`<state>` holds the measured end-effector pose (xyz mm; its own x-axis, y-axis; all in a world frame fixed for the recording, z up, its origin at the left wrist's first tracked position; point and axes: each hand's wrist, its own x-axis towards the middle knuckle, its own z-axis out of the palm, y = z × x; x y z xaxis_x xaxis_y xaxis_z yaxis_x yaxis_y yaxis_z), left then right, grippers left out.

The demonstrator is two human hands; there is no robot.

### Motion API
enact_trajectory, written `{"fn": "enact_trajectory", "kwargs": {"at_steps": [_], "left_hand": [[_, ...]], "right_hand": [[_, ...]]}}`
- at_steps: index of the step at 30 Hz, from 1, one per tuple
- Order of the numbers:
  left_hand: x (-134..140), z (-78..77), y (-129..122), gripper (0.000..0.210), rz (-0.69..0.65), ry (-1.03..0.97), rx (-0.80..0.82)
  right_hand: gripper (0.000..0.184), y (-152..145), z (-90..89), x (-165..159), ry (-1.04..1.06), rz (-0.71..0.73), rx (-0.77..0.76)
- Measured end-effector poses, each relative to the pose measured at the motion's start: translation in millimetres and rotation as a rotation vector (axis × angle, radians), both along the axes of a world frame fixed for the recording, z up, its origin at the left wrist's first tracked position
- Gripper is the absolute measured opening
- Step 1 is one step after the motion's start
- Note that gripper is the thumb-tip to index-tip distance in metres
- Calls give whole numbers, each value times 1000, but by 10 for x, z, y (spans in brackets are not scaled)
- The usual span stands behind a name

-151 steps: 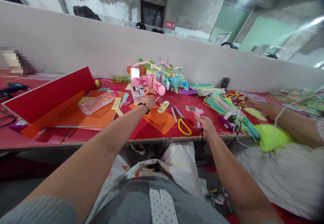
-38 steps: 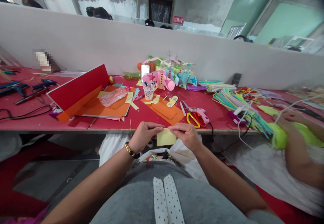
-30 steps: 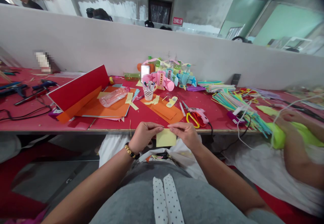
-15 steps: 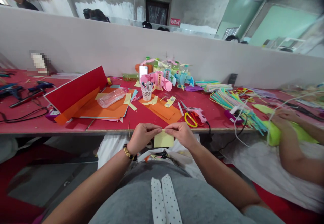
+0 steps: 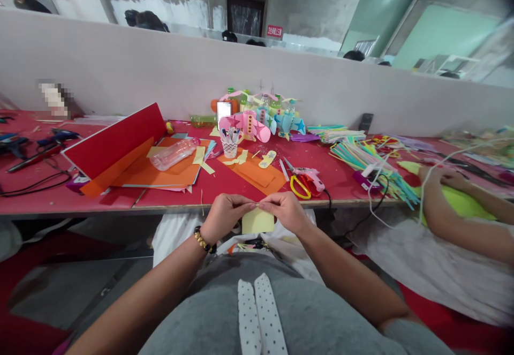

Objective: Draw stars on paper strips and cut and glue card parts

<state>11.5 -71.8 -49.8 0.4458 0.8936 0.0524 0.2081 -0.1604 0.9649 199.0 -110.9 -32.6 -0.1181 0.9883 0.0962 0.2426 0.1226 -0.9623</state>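
Note:
A small pale yellow sheet of paper point(image 5: 258, 221) hangs below my fingertips, just in front of the table's front edge. My left hand point(image 5: 227, 216), with a beaded bracelet on its wrist, pinches the paper's top edge. From the other side my right hand point(image 5: 286, 211) pinches the same edge, and the fingertips of both hands nearly meet there. Beyond my hands, orange paper point(image 5: 263, 178) lies on the red tabletop. Yellow-handled scissors point(image 5: 299, 186) rest to its right, beside a pink glue gun point(image 5: 311, 175).
A clear plastic bottle point(image 5: 175, 154) lies on orange sheets at left, near a raised red board point(image 5: 120, 141). A cup of pens point(image 5: 229, 146) stands before decorated bottle planes point(image 5: 257, 122). Colourful strips point(image 5: 361, 157) lie at right, where a co-worker's arms point(image 5: 453, 194) rest over yellow-green material.
My fingertips have come closer together on the paper's top edge. The view has shifted slightly, and the co-worker's arms at right have moved a little.

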Motion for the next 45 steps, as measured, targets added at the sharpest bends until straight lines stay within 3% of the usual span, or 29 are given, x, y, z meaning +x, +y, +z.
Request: {"fn": "enact_trajectory", "kwargs": {"at_steps": [9,17,29,45], "left_hand": [[7,79,-33,26,2,40,141],[-10,33,21,32,-32,78,60],[-22,92,14,31,-44,59,-4],[-22,61,28,31,-33,73,7]], "right_hand": [[32,4,-15,25,-19,30,-27],[31,2,17,18,6,37,-51],[32,19,7,19,-32,55,-61],[33,38,5,10,-25,71,-73]]}}
